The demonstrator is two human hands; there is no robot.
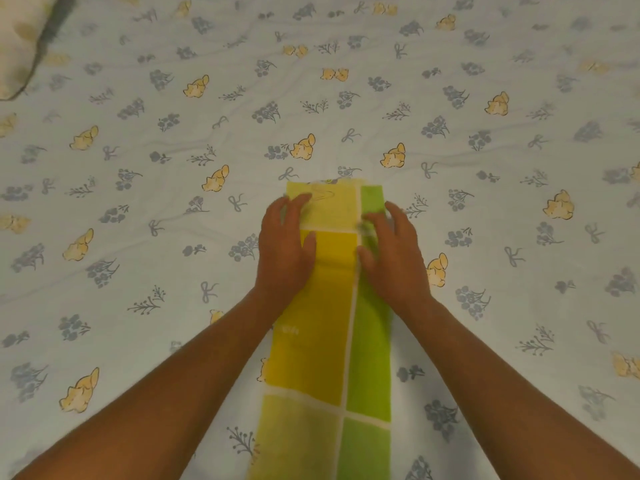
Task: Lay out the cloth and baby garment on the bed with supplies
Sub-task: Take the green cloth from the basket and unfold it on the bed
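Observation:
A long folded cloth (325, 341) in yellow and green blocks with white lines lies on the bed, running from the near edge up to the middle. My left hand (285, 247) rests flat on its left side near the far end, fingers straight. On the cloth's green right strip lies my right hand (393, 251), its fingers spread and slightly blurred. No baby garment is in view.
The bed sheet (173, 150) is pale with grey flowers, bows and yellow rabbit prints, lightly wrinkled. A pillow corner (20, 39) shows at the top left.

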